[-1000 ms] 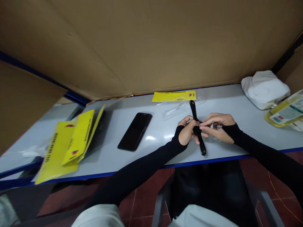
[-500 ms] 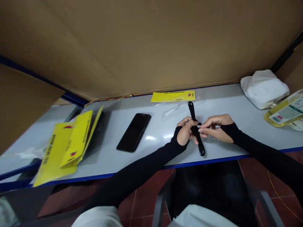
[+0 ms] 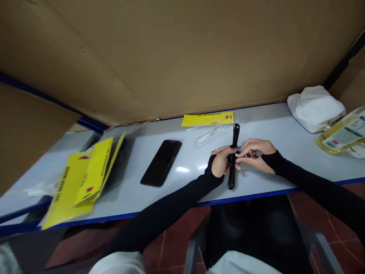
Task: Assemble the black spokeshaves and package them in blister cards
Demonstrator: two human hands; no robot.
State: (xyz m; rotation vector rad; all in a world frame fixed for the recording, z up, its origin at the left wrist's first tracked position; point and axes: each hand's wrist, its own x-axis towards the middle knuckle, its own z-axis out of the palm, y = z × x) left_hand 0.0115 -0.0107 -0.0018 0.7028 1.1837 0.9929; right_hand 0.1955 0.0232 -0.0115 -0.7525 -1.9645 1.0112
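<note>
A black two-handled spokeshave (image 3: 235,133) is held above the table's right half, one handle pointing away from me and the other toward me. My left hand (image 3: 221,163) is closed round its middle, the thumb lying on top. From the right, my right hand (image 3: 255,154) pinches at the middle of the tool with thumb and forefinger. Between those fingertips shows a small pale spot, too small to name. My fingers hide most of the spokeshave's centre.
Behind the hands lie a yellow card (image 3: 208,119) and a clear plastic blister (image 3: 208,136). A black phone (image 3: 161,163) is left of them. Yellow packages (image 3: 71,186) stand at the left. A white cloth bundle (image 3: 315,108) and a bottle of yellow liquid (image 3: 340,133) are at the right.
The spokeshave has turned slightly between my hands, its far handle swinging right and its near handle left. My right hand keeps its pinch at the middle.
</note>
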